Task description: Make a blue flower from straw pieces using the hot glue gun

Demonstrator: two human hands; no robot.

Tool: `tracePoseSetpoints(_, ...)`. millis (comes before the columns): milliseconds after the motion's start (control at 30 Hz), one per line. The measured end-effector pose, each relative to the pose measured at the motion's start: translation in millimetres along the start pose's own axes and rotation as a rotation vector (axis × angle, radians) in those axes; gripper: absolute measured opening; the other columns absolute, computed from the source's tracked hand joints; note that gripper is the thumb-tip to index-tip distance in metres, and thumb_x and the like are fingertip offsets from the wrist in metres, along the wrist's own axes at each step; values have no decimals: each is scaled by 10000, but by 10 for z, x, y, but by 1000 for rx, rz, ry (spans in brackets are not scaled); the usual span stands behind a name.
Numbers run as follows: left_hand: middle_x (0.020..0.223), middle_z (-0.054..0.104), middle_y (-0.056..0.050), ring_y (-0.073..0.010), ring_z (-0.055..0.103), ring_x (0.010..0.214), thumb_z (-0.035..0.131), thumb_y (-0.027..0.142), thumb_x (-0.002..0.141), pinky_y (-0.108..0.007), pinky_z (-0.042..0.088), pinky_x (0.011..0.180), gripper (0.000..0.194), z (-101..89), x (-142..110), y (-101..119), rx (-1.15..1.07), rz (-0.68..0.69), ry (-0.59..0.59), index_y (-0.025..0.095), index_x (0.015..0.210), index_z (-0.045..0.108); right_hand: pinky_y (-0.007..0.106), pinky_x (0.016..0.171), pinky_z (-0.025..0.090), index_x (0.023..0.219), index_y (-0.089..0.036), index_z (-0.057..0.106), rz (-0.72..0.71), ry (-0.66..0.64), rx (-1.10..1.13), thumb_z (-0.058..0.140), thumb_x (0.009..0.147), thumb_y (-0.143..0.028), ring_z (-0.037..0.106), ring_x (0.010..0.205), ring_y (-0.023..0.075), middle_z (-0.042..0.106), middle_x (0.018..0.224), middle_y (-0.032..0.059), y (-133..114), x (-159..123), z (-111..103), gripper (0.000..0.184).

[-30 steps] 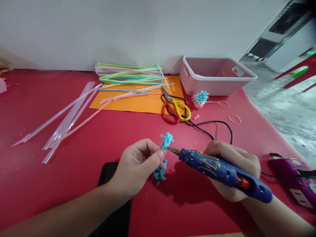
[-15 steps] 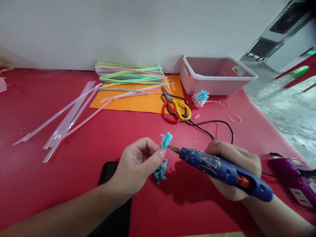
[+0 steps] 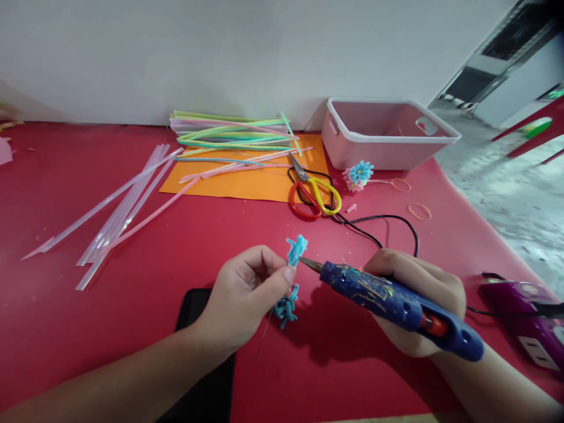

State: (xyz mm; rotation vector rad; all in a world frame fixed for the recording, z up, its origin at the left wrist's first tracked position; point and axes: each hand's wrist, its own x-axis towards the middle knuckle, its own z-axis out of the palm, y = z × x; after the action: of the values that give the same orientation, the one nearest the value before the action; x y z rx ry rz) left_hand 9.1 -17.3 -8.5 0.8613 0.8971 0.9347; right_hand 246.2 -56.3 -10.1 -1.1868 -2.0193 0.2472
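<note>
Above the bench [image 3: 110,317], a fuzzy blue piece [image 3: 297,250] is being pinched by fingers of the left hand [image 3: 238,299], while a glue gun [image 3: 374,294], nozzle [image 3: 312,265] alongside, is being gripped by curled fingers of the right hand [image 3: 434,281].

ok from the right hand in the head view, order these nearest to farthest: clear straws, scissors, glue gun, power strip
1. Glue gun: held in the right hand.
2. Power strip: close by, on the hand's right.
3. Scissors: ahead and to the left.
4. Clear straws: farthest, well over on the left side.
</note>
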Motion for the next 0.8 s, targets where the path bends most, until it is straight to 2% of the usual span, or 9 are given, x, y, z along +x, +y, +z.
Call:
tracePoseSetpoints(233, 567, 627, 50, -48, 557, 507, 737, 171, 784, -142, 476, 503, 190, -10, -6, -9, -4, 5, -15, 164, 658, 595, 268, 539, 433, 828, -230, 546, 56, 21, -50, 531, 712, -106, 521, 539, 126, 548, 682, -13, -7, -16, -3, 171)
tracePoseSetpoints(367, 552, 624, 51, -53, 560, 518, 736, 181, 788, -143, 477, 514, 200, -9, -5, -20, 11, 13, 0, 170, 651, 590, 261, 502, 415, 814, -226, 550, 27, 49, -51, 544, 705, -125, 494, 505, 118, 552, 650, -18, 12, -14, 0, 149)
tracePoseSetpoints(567, 562, 639, 44, -53, 556, 514, 745, 201, 779, -146, 476, 509, 192, -5, 2, -14, 32, -6, 16, 168, 658, 599, 260, 533, 436, 833, -228, 535, 36, -25, -49, 531, 725, -132, 528, 552, 125, 547, 680, -12, 7, -12, -22, 144)
tracePoseSetpoints(800, 553, 628, 47, -53, 549, 511, 744, 220, 788, -147, 475, 509, 203, -11, -5, 0, 48, -8, 15, 172, 646, 607, 253, 462, 390, 797, -232, 534, 11, 77, -89, 541, 674, -147, 445, 457, 106, 516, 606, -32, 21, 4, 4, 149)
